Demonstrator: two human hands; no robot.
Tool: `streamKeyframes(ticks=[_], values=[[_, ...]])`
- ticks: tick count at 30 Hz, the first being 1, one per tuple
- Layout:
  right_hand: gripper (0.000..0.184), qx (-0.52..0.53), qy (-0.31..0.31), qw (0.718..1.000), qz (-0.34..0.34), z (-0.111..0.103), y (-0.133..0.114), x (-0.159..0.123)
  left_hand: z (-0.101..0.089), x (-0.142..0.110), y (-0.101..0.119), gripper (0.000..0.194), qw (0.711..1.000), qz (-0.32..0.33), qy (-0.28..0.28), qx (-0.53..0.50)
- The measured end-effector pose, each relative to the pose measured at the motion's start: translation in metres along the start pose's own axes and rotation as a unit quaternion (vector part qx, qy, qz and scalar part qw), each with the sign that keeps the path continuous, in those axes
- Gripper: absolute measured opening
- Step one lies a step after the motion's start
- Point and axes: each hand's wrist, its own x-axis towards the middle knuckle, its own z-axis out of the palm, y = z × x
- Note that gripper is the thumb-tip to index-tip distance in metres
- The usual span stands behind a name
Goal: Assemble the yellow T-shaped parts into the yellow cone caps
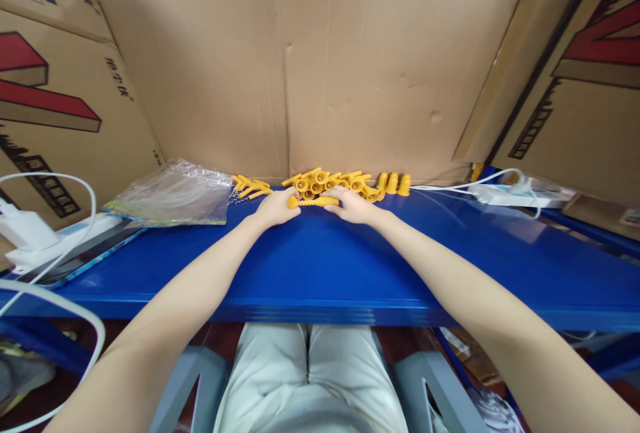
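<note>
A long yellow plastic piece with a ridged middle (314, 201) lies level between my hands, just over the blue tabletop. My left hand (277, 208) is closed around its left end. At the right end, my right hand (354, 206) pinches it between thumb and fingers. Right behind the hands is a pile of yellow hollow-ended plastic parts (319, 183), partly hidden by my fingers. Slim yellow pieces (246, 184) lie beyond my left hand, beside small dark metal bits (238, 196). Several yellow caps (404, 185) stand upright to the right of the pile.
Clear plastic bags (175, 193) lie on the left of the blue table (310, 266). White power strips with cables sit at the far left (65, 236) and right (517, 194). A cardboard panel (380, 73) rises along the back, with printed boxes at both sides.
</note>
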Motion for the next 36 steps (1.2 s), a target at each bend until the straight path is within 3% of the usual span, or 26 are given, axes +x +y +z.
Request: streamKeyframes(ticks=[9, 12, 15, 18, 24, 29, 36], values=[[0.044, 0.167, -0.009, 0.980, 0.103, -0.005, 0.009, -0.001, -0.001, 0.002, -0.003, 0.034, 0.999, -0.004, 0.006, -0.040], [0.036, 0.259, -0.006, 0.955, 0.145, -0.012, 0.009, -0.001, 0.000, 0.003, -0.005, 0.032, 0.998, -0.008, 0.000, -0.062], [0.024, 0.330, -0.045, 0.926, 0.180, -0.020, 0.002, -0.002, 0.000, 0.002, -0.005, 0.032, 0.999, 0.005, 0.012, -0.046], [0.032, 0.380, -0.093, 0.892, 0.229, -0.026, -0.008, -0.003, -0.002, 0.000, -0.003, 0.034, 0.999, 0.015, 0.032, -0.014], [0.064, 0.349, -0.095, 0.880, 0.309, -0.022, -0.018, -0.002, -0.006, -0.003, 0.003, 0.036, 0.999, 0.016, 0.036, 0.002], [0.063, 0.339, -0.070, 0.870, 0.352, -0.021, -0.023, 0.001, -0.007, -0.003, 0.004, 0.037, 1.000, 0.006, 0.030, 0.004], [0.065, 0.364, -0.086, 0.846, 0.380, -0.020, -0.021, 0.003, -0.007, -0.001, 0.002, 0.039, 1.000, 0.001, 0.028, 0.002]])
